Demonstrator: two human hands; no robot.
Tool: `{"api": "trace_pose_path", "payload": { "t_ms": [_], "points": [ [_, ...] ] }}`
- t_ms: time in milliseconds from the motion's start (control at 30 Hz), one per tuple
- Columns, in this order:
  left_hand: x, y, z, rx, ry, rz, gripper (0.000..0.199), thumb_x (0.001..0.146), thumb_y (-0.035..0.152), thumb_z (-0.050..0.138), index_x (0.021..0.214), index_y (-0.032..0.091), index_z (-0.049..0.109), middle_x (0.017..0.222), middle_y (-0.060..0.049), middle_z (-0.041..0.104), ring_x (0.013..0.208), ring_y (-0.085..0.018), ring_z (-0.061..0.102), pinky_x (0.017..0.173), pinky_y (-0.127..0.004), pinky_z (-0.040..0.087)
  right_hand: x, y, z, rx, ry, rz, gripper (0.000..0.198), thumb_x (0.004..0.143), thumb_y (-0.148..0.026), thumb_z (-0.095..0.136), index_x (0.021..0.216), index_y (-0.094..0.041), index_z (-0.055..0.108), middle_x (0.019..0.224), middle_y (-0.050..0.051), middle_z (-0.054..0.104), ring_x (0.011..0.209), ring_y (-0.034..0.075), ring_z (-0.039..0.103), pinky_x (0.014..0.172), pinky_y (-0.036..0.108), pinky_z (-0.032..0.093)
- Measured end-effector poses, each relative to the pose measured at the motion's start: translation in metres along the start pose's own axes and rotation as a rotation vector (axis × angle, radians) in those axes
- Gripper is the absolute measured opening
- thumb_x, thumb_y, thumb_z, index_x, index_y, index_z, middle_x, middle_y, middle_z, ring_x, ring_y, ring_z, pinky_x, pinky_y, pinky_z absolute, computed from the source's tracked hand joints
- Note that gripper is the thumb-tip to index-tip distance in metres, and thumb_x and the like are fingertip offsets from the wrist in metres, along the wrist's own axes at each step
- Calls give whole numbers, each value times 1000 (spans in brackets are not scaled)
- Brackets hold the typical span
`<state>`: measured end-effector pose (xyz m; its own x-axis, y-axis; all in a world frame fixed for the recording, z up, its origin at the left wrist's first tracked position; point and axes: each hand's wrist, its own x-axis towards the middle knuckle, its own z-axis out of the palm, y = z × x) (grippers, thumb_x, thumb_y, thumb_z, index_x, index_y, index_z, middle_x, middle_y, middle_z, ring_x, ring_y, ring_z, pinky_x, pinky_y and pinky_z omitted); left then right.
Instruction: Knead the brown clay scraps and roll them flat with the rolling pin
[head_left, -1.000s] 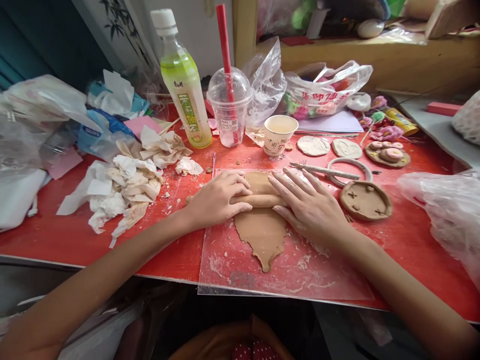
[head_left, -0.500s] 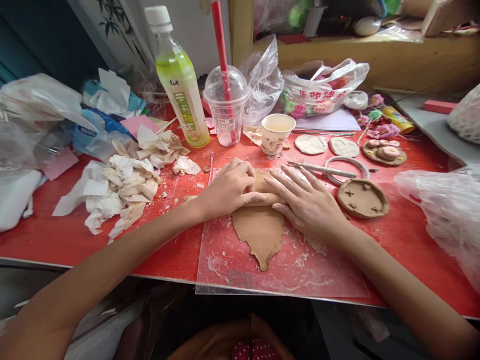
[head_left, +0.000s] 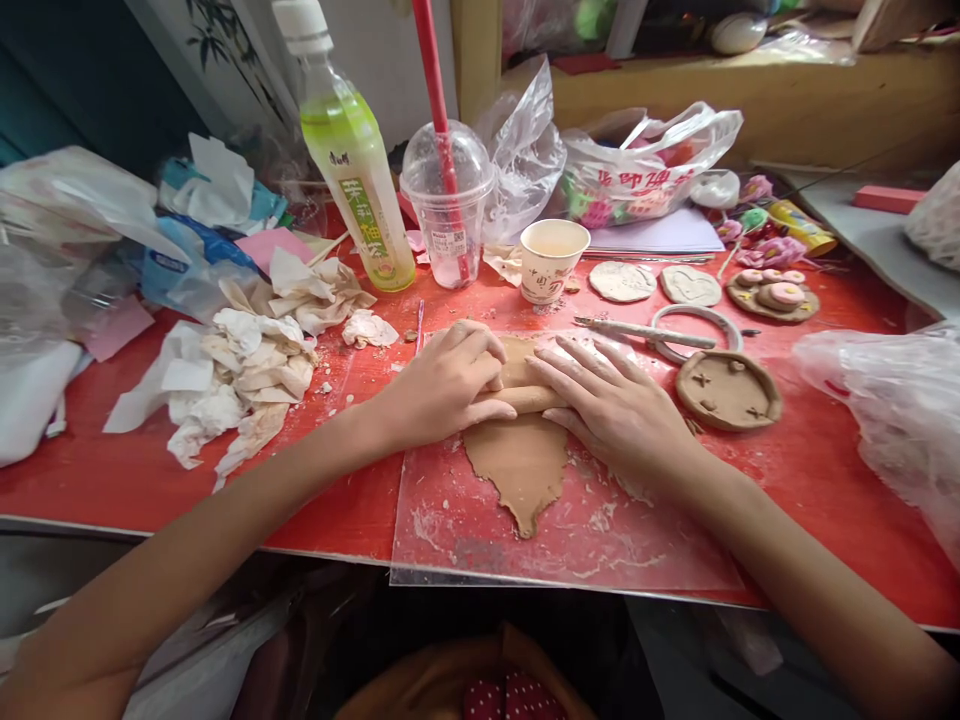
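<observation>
A flat sheet of brown clay [head_left: 520, 462] lies on a clear plastic mat [head_left: 600, 545] over the red table [head_left: 112, 470]. Across it rests a clay-coloured rolling pin [head_left: 525, 399]. My left hand [head_left: 442, 385] curls its fingers over the pin's left part. My right hand [head_left: 619, 405] presses flat on the pin's right part, fingers spread and pointing left. Most of the pin is hidden under both hands.
A clay dish [head_left: 727, 389], a white ring [head_left: 697, 330] and a thin tool [head_left: 645, 330] lie right of my hands. Behind stand a paper cup [head_left: 553, 260], a domed plastic cup [head_left: 448, 205] and a green bottle [head_left: 349, 150]. Crumpled tissues [head_left: 247, 365] sit at left, plastic bags [head_left: 892, 420] at right.
My left hand has gone from lying flat on the pin to curling its fingers over it. The pin stays at the clay's far part. The camera tilted slightly.
</observation>
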<state>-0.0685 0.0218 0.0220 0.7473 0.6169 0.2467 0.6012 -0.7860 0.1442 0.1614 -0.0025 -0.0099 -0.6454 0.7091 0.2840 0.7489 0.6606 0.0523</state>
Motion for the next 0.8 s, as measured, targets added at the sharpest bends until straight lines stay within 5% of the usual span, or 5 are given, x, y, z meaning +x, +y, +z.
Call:
{"api": "trace_pose_path", "payload": {
  "t_ms": [100,167,300,500,800],
  "points": [
    [9,3,9,74,18,-44,41,84,50,50,86,11,62,106,-12,56,106,-25,46,93,-41,40,1,1,0,21,-18,-1,53,94,-42,34,137,-11,37,142,8,41,133,23,32,110,45,26],
    [9,5,14,75,20,-108,53,86,55,42,106,8,57,120,-16,52,115,-27,43,98,-42,37,0,1,-1,31,-22,-2,55,94,-42,33,138,-9,35,143,10,38,133,24,31,109,45,27],
    [-10,22,14,86,-127,-157,61,94,49,23,136,5,30,143,-18,34,135,-25,27,109,-40,26,-18,-8,-13,81,0,-57,48,95,-33,32,137,-9,35,143,9,37,132,20,34,108,42,31],
    [-52,66,2,161,-210,26,54,96,37,25,136,2,30,146,-18,27,139,-24,17,113,-34,19,-66,-38,-36,138,-28,-144,48,93,-20,38,139,-8,31,144,8,36,136,19,26,110,39,27],
    [-42,55,2,112,-229,-48,53,96,36,27,138,4,30,146,-15,29,136,-24,27,110,-38,28,-60,-38,-27,110,54,-53,57,93,-23,40,144,-11,18,141,7,40,134,19,31,110,41,29]
  ]
}}
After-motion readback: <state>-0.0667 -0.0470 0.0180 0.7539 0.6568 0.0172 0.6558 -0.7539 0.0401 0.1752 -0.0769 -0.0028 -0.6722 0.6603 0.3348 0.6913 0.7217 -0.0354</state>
